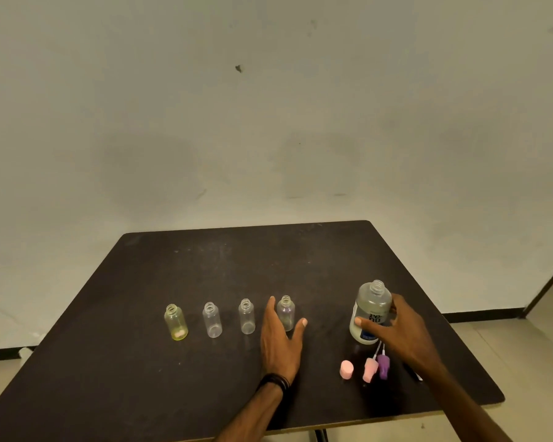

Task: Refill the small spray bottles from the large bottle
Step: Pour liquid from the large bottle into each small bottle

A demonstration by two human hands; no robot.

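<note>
Head view: the large clear plastic bottle with a white and blue label [371,311] stands upright and uncapped near the right edge of the dark square table [205,393], and the right hand [396,330] grips its body, thumb across the label, fingers curled behind. To its left, the purple-tinted small clear bottle [286,312] stands upright with an open neck, last in a row of four running left towards the yellow-tinted small bottle [176,322]. The left hand [280,339] is nearer it, fingers straight and spread, thumb and index either side of its base; whether they touch it I cannot tell. I judge the pour will go leftward to this neck
</note>
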